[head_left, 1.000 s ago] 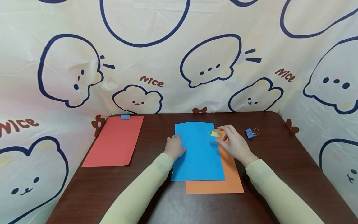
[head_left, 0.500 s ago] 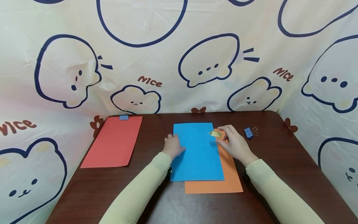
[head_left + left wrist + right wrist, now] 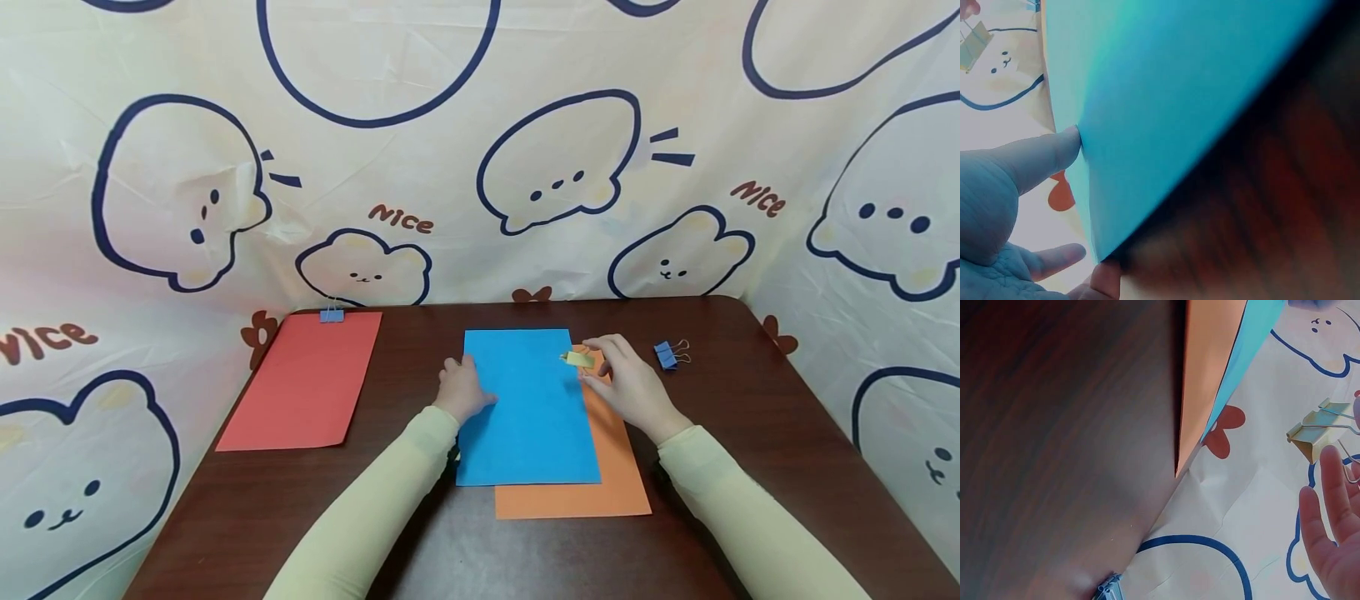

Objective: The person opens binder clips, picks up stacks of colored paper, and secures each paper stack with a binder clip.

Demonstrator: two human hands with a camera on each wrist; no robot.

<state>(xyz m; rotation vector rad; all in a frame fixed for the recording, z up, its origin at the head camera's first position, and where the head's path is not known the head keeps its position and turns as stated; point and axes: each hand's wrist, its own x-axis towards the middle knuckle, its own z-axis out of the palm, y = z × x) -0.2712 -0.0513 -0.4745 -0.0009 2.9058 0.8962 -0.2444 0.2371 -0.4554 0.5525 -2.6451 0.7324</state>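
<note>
Fingers of a person's right hand (image 3: 633, 387) are pinching a yellow clip (image 3: 580, 360) by its wire handles, holding it in the air above the right edge of a blue sheet (image 3: 528, 408) of paper, near the top. How far the clip's mouth is parting is hard to tell at this size.

Across the paper, the left hand (image 3: 462, 390) is resting at the blue sheet's left edge, its fingers spreading loosely and its thumb touching the paper. The blue sheet is overlapping an orange sheet (image 3: 573, 502), which is showing along the right side and below the bottom edge.

Well apart to the left, a red sheet (image 3: 303, 383) is lying flat on the dark brown table (image 3: 420, 533), with a small blue clip (image 3: 332, 316) sitting at its top edge. Another clip, a loose blue one (image 3: 666, 357), is resting to the right, just beyond the right hand, its wire handles pointing rightward.

Pale green sleeves (image 3: 352, 517) are covering both arms. Behind the table, a cream cloth (image 3: 442, 167) is hanging, displaying navy-outlined cartoon animals, brown flowers and the word "Nice."
</note>
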